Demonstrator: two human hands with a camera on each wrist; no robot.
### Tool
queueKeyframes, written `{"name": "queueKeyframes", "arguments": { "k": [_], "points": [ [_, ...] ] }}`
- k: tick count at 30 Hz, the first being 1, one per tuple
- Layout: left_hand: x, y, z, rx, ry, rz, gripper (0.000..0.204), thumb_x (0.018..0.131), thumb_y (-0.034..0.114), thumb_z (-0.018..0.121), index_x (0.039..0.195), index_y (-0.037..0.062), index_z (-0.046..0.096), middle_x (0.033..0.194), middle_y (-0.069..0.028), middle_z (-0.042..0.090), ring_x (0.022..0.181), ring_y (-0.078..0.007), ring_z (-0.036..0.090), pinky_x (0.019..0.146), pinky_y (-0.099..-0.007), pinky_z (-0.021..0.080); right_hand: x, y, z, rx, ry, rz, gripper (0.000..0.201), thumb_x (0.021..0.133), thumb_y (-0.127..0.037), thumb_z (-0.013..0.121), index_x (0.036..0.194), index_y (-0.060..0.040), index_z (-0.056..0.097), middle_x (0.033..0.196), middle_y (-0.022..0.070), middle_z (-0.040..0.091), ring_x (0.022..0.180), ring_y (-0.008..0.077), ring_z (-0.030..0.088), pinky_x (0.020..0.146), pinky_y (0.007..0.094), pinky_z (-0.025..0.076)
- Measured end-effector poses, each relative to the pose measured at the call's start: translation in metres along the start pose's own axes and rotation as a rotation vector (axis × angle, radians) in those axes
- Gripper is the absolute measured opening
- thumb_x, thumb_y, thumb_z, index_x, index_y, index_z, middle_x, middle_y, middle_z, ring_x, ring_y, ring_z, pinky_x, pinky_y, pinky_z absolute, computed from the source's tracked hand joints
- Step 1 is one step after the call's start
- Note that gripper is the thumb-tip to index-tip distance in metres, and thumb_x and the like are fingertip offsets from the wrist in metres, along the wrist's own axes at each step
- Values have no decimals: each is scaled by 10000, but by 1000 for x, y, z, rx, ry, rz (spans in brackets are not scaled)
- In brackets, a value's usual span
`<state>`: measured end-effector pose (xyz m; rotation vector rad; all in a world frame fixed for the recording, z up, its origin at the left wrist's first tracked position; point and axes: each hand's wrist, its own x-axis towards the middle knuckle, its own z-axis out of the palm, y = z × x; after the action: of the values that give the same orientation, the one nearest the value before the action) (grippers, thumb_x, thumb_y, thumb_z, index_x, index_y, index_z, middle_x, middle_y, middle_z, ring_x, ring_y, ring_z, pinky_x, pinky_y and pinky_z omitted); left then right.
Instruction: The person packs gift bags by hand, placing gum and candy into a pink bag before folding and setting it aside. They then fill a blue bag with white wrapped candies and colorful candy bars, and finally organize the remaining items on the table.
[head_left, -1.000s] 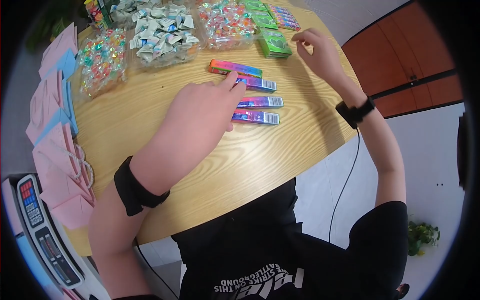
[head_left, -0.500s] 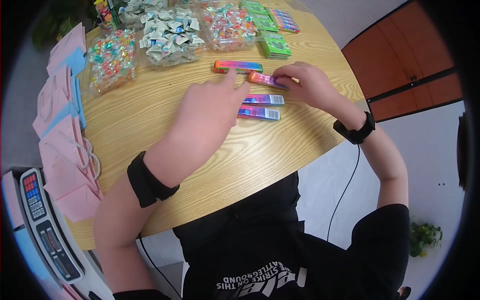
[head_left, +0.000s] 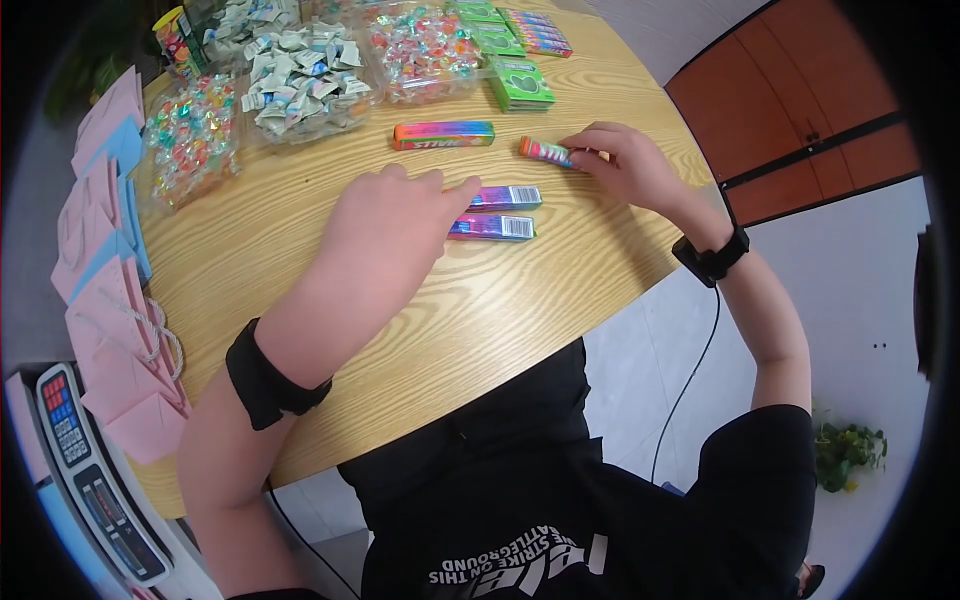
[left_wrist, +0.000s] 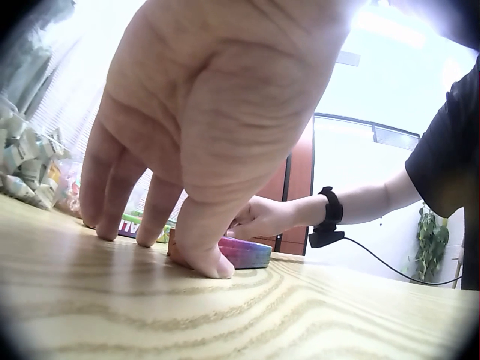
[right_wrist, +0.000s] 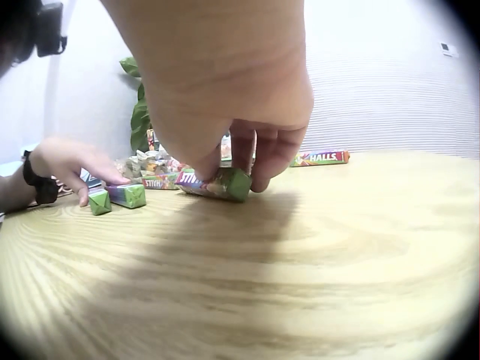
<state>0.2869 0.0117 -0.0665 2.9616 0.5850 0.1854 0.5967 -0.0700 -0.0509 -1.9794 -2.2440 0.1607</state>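
Observation:
My right hand point(head_left: 635, 175) pinches a Halls candy stick point(head_left: 545, 151) by its near-right part, right of the others. In the right wrist view its green end and printed side show between thumb and fingers, low over the table. My left hand point(head_left: 385, 235) reaches over two purple-blue candy sticks point(head_left: 505, 198), which lie side by side with barcode ends to the right. Its index finger touches the farther one and its palm hides their left ends. In the left wrist view the thumb point(left_wrist: 206, 251) stands at the table in front of a stick. Another Halls stick point(head_left: 443, 134) lies farther back.
Clear tubs of wrapped candies point(head_left: 425, 50) and of paper-wrapped sweets point(head_left: 305, 85) line the back. Green boxes point(head_left: 522, 83) and a rainbow-striped pack point(head_left: 537, 32) stand behind my right hand. Pink gift bags point(head_left: 115, 330) and a scale point(head_left: 100, 480) are along the left.
My right hand came from beside the green boxes, took one candy stick from the row by my left hand, drew it right and turned its printed side up. My left hand stays over the remaining two.

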Motion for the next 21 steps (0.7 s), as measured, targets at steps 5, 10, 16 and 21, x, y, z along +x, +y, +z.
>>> {"name": "queueKeyframes", "arguments": {
  "k": [5, 10, 16, 21],
  "points": [
    [-1, -1, 1, -1, 12, -2, 609, 774, 145, 715, 1354, 137, 529, 1149, -57, 634, 936, -266, 590, 818, -365, 518, -1, 23, 1, -64, -14, 136, 260, 959, -202, 586, 1180, -76, 642, 960, 70, 659, 815, 211, 607, 722, 342, 492],
    [-1, -1, 0, -6, 14, 2, 612, 769, 147, 720, 1351, 129, 531, 1148, -58, 637, 937, -267, 590, 823, -363, 516, -7, 2, -12, 78, -49, 113, 367, 969, -181, 565, 1331, -124, 544, 876, 81, 644, 765, 176, 595, 707, 338, 486],
    [0, -1, 0, -25, 15, 2, 607, 762, 143, 723, 1340, 126, 537, 1122, -53, 650, 926, -270, 588, 820, -366, 515, -3, -5, -23, 183, -201, 455, 424, 962, -108, 516, 1385, -139, 492, 729, 72, 622, 693, 181, 590, 702, 324, 480],
    [-1, -1, 1, -19, 30, 4, 612, 761, 143, 724, 1342, 127, 534, 1136, -56, 645, 930, -271, 586, 823, -369, 515, -8, 23, -14, 15, -96, 176, 450, 926, -86, 587, 1363, -179, 530, 917, 75, 630, 861, 212, 601, 745, 347, 492]
  ]
}}
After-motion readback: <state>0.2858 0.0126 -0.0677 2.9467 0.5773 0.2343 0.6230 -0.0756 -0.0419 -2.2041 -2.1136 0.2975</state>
